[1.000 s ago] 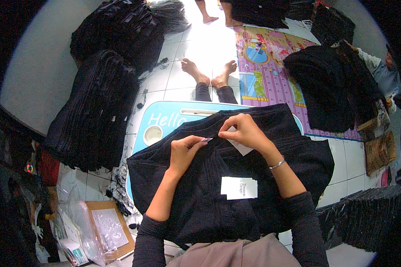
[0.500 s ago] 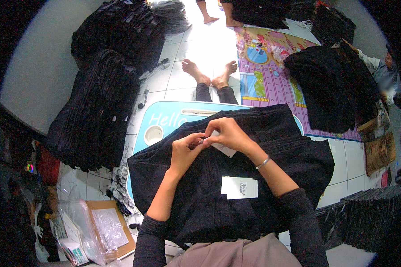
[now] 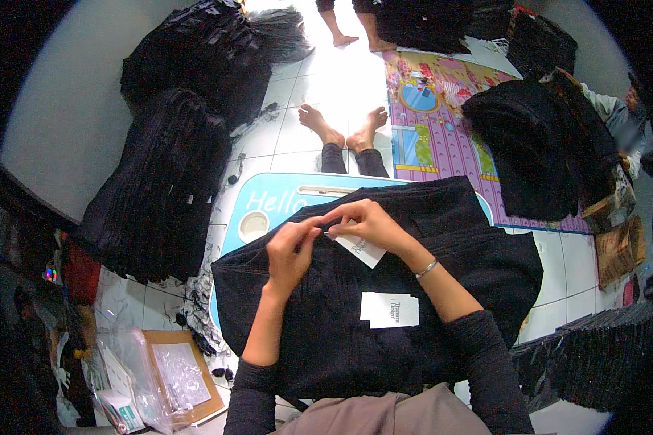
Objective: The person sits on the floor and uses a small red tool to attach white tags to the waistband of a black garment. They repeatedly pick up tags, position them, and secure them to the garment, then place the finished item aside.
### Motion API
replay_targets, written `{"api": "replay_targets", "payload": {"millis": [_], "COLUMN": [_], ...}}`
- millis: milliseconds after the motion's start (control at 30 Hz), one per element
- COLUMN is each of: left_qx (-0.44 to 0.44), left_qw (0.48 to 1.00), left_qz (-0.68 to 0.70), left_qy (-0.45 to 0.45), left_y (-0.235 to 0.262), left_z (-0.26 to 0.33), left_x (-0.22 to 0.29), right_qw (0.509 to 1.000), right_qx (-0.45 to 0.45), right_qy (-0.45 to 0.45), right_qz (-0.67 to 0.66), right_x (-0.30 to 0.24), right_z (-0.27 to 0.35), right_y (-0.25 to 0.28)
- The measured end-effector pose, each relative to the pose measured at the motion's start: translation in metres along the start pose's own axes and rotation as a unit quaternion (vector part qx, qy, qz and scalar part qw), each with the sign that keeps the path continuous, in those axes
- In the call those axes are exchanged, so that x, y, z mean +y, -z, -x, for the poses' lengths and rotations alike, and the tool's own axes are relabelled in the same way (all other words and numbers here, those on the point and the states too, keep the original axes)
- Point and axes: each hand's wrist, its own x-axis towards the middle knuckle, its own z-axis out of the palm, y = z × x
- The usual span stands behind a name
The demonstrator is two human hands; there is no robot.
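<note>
Black garments (image 3: 442, 254) lie stacked across a light blue lap table (image 3: 233, 206). Over their upper middle my two hands meet, fingertips close together. Between the bent fingers of my right hand (image 3: 376, 226) is a white paper hang tag (image 3: 364, 251), its printed side facing up and its lower corner over the cloth. My left hand (image 3: 290, 250) is closed in a pinch beside it; whatever its fingertips grip is too small to make out. Nearer to me, a small stack of white tags (image 3: 389, 310) rests on the black cloth.
Tall piles of black garments (image 3: 156, 188) stand at the left, with another pile (image 3: 522, 145) on a colourful mat (image 3: 442, 130) at the right. Cardboard and clear plastic sleeves (image 3: 170, 377) lie lower left. Another person (image 3: 617, 116) sits far right; someone's bare feet (image 3: 359, 42) show at the top.
My fingertips have shifted slightly left and the left hand has turned. More of the hang tag's printed face now shows below my right hand. The whole view has dropped a little.
</note>
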Motion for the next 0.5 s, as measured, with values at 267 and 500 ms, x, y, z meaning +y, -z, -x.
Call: {"api": "replay_targets", "payload": {"millis": [267, 500], "left_qx": [0.029, -0.086], "left_qw": [0.998, 0.995], "left_qz": [0.032, 0.047], "left_qy": [-0.043, -0.004], "left_y": [-0.021, -0.035], "left_z": [0.002, 0.011], "left_x": [0.015, 0.013], "right_qw": [0.997, 0.987], "right_qx": [0.039, 0.133], "right_qy": [-0.004, -0.086], "right_qz": [0.06, 0.007], "right_x": [0.01, 0.029], "right_z": [0.004, 0.004], "right_y": [-0.007, -0.013]}}
